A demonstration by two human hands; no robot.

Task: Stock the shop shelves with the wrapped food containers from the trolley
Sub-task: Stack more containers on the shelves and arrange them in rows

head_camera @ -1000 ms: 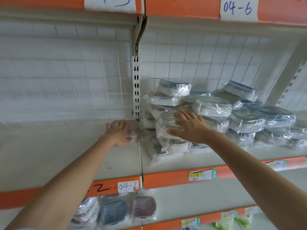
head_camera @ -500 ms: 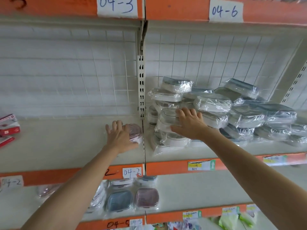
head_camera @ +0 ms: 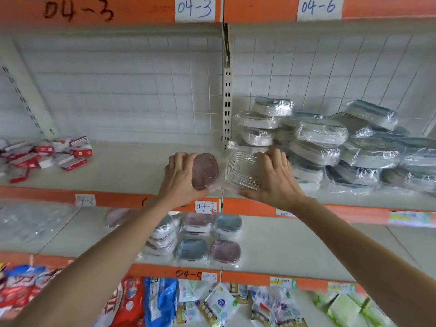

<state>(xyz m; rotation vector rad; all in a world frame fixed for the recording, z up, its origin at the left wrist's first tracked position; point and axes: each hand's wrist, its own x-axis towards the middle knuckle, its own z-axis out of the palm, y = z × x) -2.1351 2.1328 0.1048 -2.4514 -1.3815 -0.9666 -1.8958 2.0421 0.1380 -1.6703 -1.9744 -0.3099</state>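
At the middle shelf (head_camera: 118,171), left hand (head_camera: 179,178) grips a pink tub (head_camera: 204,170), right hand (head_camera: 273,180) grips a clear tub (head_camera: 243,171), both at the front edge. Placing step: next, set them beside the stack (head_camera: 318,138). A second ago both hands reached deeper in.

Bare shelf (head_camera: 132,171) left of wrapped stack (head_camera: 330,149)

Wrapped food containers (head_camera: 320,135): plastic, under glossy, crinkled clear film; pink-lidded container (head_camera: 204,171): smooth matt plastic lid, film-wrapped; shelf (head_camera: 122,168): matt cream painted metal; back grid (head_camera: 141,90): white wire; shelf labels (head_camera: 195,8): matt paper, handwritten.
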